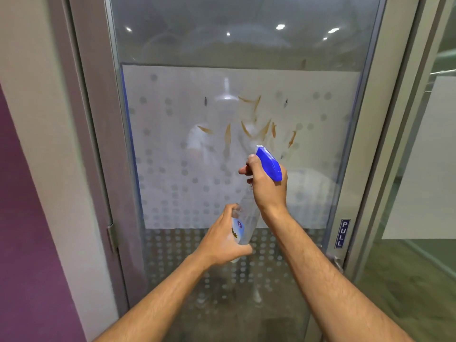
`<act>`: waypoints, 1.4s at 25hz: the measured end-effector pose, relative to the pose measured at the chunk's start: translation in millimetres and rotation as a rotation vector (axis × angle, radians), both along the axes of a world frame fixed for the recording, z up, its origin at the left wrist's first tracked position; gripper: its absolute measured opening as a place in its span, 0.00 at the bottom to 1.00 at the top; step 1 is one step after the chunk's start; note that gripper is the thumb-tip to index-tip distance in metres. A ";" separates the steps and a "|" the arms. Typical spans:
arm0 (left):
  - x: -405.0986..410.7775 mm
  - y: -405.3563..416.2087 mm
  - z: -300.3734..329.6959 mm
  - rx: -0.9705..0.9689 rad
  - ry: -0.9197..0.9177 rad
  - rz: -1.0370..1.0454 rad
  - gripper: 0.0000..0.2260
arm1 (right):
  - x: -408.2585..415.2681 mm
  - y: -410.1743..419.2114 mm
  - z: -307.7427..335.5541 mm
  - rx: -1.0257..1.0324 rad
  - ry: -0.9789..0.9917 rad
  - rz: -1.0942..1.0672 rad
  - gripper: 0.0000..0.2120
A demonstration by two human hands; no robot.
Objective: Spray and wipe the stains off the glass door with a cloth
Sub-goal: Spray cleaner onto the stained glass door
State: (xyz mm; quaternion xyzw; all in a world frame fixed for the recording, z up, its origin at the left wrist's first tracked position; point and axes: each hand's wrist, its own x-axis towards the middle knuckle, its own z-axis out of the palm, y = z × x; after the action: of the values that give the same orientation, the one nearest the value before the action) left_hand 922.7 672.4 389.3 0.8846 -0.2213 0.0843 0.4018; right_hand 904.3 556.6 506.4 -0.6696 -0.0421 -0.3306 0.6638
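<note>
spray bottle (pixel 246 218) before glass door (pixel 172 144), stains (pixel 251 124) above

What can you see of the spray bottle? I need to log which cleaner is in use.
The spray bottle has a clear plastic body with a blue trigger head. It is held tilted in front of the glass door, nozzle up and aimed towards the orange-brown stains. The right hand grips the neck below the head; the left hand holds the lower body. A label with blue and yellow print shows partly, too covered to read. The liquid level cannot be told.
</note>
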 end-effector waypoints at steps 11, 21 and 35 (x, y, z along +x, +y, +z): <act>13.4 -42.3 17.7 0.098 -0.043 -0.032 0.40 | 0.5 -48.7 3.1 0.229 -0.009 -0.110 0.18; 5.5 -97.8 9.4 0.132 -0.014 -0.132 0.40 | -13.0 -107.1 -5.6 0.213 -0.001 -0.207 0.18; -5.1 -119.4 -7.5 0.232 0.030 -0.209 0.42 | -26.6 -137.1 -32.0 0.241 0.056 -0.298 0.18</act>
State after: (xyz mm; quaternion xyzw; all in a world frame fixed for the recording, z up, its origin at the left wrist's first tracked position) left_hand 917.6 553.0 381.8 0.8984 -0.3143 0.0028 0.3067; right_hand 877.7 419.4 474.3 -0.5931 0.1159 -0.4089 0.6839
